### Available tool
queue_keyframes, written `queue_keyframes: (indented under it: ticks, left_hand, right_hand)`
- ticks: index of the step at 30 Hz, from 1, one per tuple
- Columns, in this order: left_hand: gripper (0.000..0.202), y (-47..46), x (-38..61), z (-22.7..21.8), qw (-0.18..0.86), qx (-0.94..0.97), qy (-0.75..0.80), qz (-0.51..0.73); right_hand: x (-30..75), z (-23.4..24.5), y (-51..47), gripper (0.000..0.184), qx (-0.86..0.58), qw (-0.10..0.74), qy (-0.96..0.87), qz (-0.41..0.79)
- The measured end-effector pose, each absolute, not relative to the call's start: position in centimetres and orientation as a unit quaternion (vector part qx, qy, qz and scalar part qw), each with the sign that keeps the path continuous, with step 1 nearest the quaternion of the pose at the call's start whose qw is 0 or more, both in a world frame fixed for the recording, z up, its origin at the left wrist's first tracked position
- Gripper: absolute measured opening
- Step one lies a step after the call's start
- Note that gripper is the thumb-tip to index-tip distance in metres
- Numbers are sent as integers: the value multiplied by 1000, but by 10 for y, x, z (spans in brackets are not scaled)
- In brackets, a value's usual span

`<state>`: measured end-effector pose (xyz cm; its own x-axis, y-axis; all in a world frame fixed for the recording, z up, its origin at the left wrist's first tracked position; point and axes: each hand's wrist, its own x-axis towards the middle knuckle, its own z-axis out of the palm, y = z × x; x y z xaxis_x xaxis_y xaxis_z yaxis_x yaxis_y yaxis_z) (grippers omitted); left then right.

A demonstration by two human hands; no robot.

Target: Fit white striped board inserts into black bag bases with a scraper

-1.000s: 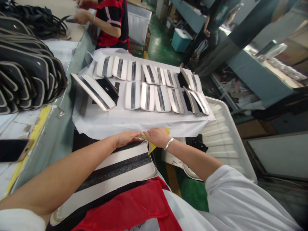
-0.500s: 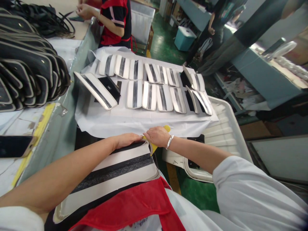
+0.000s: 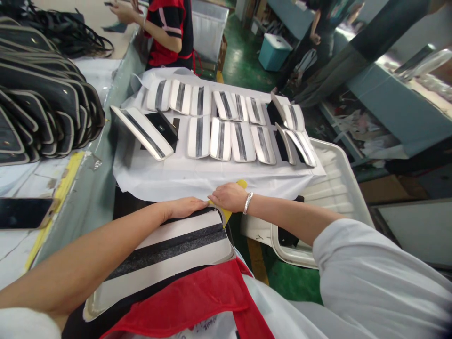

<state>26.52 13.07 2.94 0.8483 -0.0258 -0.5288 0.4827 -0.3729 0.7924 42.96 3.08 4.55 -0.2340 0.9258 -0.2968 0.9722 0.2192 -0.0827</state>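
A white panel with a dark grey stripe along its middle (image 3: 169, 271) lies across my lap, over a red apron (image 3: 176, 301). My left hand (image 3: 186, 207) is closed on the panel's far edge near its right corner. Close beside it, at that corner, my right hand (image 3: 229, 197) grips a flat yellow tool (image 3: 242, 183) that looks like a scraper. The tool's lower end touches the corner, and its middle is hidden under my fingers. The fingertips of both hands nearly meet.
Several similar striped panels (image 3: 198, 136) lie in rows on a white sheet (image 3: 158, 181) ahead. To the left, dark panels (image 3: 42, 94) are stacked on a table, with a phone (image 3: 24, 213) nearer me. A white plastic tub (image 3: 339, 188) stands right. A co-worker (image 3: 169, 33) works beyond.
The view has shifted slightly. My right hand and the yellow tool have moved a little left along the panel's corner. My left hand keeps its place on the edge.
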Motion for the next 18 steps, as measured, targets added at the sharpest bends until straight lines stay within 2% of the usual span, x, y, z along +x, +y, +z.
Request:
queue_keyframes:
  ticks: [7, 11, 15, 18]
  left_hand:
    - [67, 130, 270, 40, 512, 763, 311, -243]
    - [66, 132, 272, 37, 531, 770, 274, -224]
    - [57, 134, 274, 29, 609, 730, 244, -193]
    - [51, 135, 275, 22, 616, 733, 210, -198]
  right_hand:
    - [447, 44, 46, 51, 566, 122, 806, -124]
    - [446, 47, 48, 51, 567, 107, 809, -115]
    - [446, 47, 48, 49, 557, 95, 817, -113]
    - [446, 45, 48, 50, 546, 87, 826, -111]
